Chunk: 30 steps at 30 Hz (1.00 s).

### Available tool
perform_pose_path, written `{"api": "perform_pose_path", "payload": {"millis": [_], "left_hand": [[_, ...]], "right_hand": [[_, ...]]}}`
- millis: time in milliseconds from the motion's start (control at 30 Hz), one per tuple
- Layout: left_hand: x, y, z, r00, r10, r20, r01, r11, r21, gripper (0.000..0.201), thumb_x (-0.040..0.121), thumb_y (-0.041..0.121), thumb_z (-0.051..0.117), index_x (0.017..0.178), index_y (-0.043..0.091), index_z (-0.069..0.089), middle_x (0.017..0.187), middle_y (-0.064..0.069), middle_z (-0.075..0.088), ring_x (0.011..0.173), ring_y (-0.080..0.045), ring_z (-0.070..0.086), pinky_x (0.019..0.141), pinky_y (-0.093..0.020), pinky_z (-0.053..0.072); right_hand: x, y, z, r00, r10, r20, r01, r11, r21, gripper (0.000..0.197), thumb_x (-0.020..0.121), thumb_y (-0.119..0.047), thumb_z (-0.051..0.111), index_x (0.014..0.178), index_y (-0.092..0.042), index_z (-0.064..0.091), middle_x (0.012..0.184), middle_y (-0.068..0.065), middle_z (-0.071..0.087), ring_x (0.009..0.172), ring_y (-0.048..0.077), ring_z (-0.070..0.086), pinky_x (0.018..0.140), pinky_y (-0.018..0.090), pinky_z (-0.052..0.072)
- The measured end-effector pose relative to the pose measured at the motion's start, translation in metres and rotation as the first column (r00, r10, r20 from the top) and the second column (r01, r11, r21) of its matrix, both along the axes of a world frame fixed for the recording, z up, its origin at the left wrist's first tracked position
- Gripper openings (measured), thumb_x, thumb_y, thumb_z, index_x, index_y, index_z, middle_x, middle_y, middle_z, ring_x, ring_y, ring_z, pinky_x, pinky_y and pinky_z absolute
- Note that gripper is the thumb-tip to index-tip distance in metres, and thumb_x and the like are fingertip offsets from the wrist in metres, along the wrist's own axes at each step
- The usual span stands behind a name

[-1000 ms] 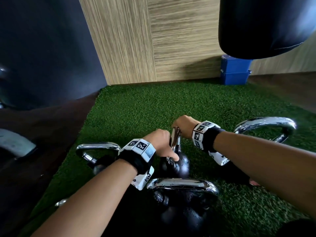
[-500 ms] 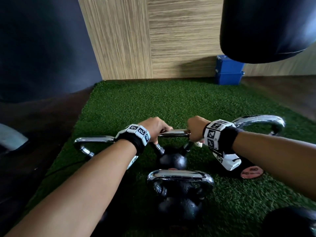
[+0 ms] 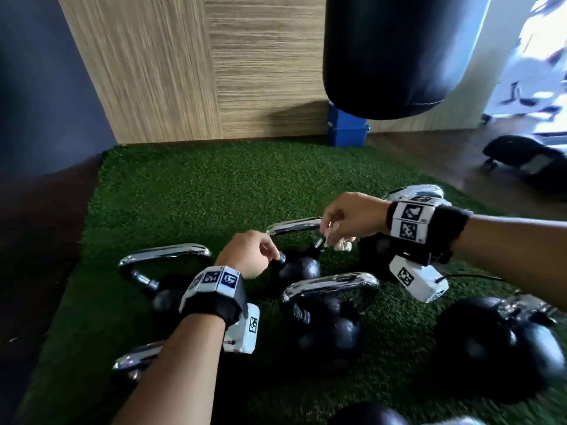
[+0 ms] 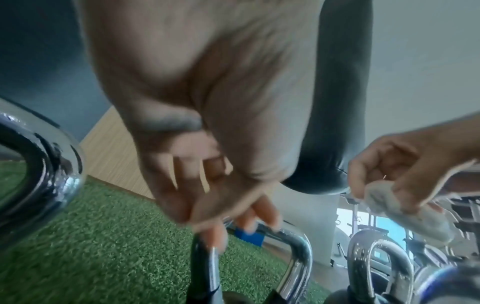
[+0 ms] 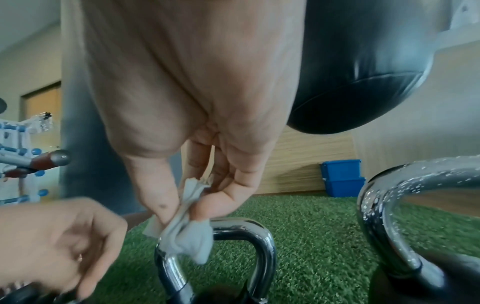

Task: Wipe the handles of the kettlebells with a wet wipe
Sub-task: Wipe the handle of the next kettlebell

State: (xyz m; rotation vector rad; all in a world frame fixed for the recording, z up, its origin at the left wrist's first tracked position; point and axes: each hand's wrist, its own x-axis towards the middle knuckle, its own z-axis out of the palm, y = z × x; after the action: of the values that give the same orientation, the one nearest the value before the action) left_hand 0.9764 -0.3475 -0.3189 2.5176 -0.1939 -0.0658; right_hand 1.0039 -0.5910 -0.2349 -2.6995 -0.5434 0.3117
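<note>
Pinching the crumpled wet wipe (image 5: 185,232), the right hand (image 3: 349,220) has slid to the handle's (image 3: 294,226) right corner; the left hand (image 3: 247,256), shifted down, grips its left post. Top bar looks wiped; the small kettlebell (image 3: 299,266) sits mid-turf.

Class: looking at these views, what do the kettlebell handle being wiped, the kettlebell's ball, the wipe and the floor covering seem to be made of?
Kettlebell handle: looks like chromed steel, with mirror-bright reflections.
Ball: probably cast iron or a black coating, with a dull, pebbled sheen.
Wipe: thin nonwoven cloth, crumpled soft in the right hand.
Floor covering: artificial turf, short green fibres.
</note>
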Motion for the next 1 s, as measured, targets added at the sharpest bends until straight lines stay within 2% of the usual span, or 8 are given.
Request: {"api": "perform_pose_path", "payload": {"millis": [133,200,300,433,533,700,900,1000], "left_hand": [[-0.012,-0.004,-0.015,0.884,-0.204,-0.422,0.312,0.928,0.204,0.022,0.074,0.011,0.072,0.075,0.033,0.074,0.070,0.021,0.071,0.071,-0.005,0.067,0.047,-0.008,0.040],[-0.026,-0.009,-0.030,0.900,-0.162,-0.405,0.299,0.906,0.301,0.026,0.057,0.022,0.074,0.079,0.036,0.075,0.072,0.020,0.072,0.083,-0.012,0.072,0.060,-0.011,0.050],[-0.040,-0.019,-0.059,0.911,-0.072,-0.407,0.184,0.952,0.244,0.058,0.053,0.032,0.075,0.110,0.034,0.070,0.107,0.003,0.076,0.104,-0.026,0.073,0.090,-0.039,0.061],[-0.058,-0.036,-0.084,0.712,-0.066,-0.699,0.155,0.986,0.065,0.090,0.072,0.044,0.090,0.147,0.014,0.051,0.147,-0.008,0.057,0.134,-0.028,0.056,0.112,-0.039,0.047],[-0.075,-0.059,-0.097,0.718,-0.058,-0.693,-0.028,0.993,-0.111,0.114,0.060,0.067,0.088,0.152,0.017,0.044,0.151,-0.004,0.051,0.133,-0.025,0.053,0.105,-0.040,0.053],[-0.091,-0.072,-0.106,0.800,0.126,-0.586,-0.227,0.969,-0.101,0.144,0.025,0.096,0.074,0.147,0.026,0.046,0.131,0.002,0.060,0.102,-0.019,0.067,0.054,-0.031,0.062],[-0.092,-0.074,-0.103,0.799,0.190,-0.571,-0.284,0.956,-0.079,0.124,0.021,0.087,0.085,0.131,0.037,0.056,0.125,0.010,0.060,0.102,-0.016,0.062,0.064,-0.039,0.065],[-0.091,-0.078,-0.098,0.857,0.173,-0.486,-0.235,0.970,-0.068,0.105,0.039,0.080,0.087,0.131,0.039,0.061,0.130,0.009,0.064,0.119,-0.019,0.060,0.092,-0.035,0.059]], "right_hand": [[-0.038,0.008,0.019,0.998,-0.040,0.046,0.043,0.996,-0.084,0.025,0.074,-0.028,0.087,0.097,-0.026,0.077,0.078,-0.009,0.071,0.068,0.006,0.062,0.065,0.023,0.046],[-0.057,0.010,0.028,0.996,-0.076,0.042,0.082,0.984,-0.158,0.031,0.074,-0.030,0.087,0.102,-0.027,0.076,0.086,-0.009,0.071,0.079,0.010,0.064,0.073,0.027,0.048],[-0.080,0.012,0.035,0.986,-0.167,-0.024,0.159,0.967,-0.200,0.040,0.073,-0.023,0.088,0.109,-0.022,0.072,0.086,-0.006,0.071,0.082,0.021,0.072,0.073,0.035,0.059],[-0.097,0.009,0.035,0.981,-0.192,0.013,0.191,0.969,-0.155,0.045,0.070,-0.019,0.090,0.103,-0.020,0.061,0.093,0.004,0.070,0.080,0.024,0.068,0.063,0.030,0.054],[-0.100,-0.005,0.027,0.984,-0.093,0.150,0.120,0.977,-0.177,0.035,0.069,-0.028,0.089,0.095,-0.023,0.067,0.091,-0.005,0.065,0.085,0.014,0.060,0.063,0.024,0.038],[-0.089,-0.033,0.011,0.990,-0.061,0.129,0.048,0.993,0.108,0.021,0.068,-0.024,0.089,0.084,-0.027,0.075,0.087,-0.003,0.074,0.084,0.012,0.066,0.076,0.027,0.050],[-0.067,-0.047,-0.005,0.985,0.075,0.155,-0.089,0.993,0.083,0.022,0.070,-0.021,0.086,0.092,-0.024,0.080,0.086,-0.004,0.073,0.080,0.009,0.065,0.062,0.012,0.043],[-0.066,-0.046,-0.009,0.979,0.105,0.172,-0.127,0.985,0.118,0.024,0.071,-0.021,0.085,0.094,-0.026,0.079,0.078,-0.010,0.067,0.077,0.006,0.061,0.060,0.008,0.040]]}}
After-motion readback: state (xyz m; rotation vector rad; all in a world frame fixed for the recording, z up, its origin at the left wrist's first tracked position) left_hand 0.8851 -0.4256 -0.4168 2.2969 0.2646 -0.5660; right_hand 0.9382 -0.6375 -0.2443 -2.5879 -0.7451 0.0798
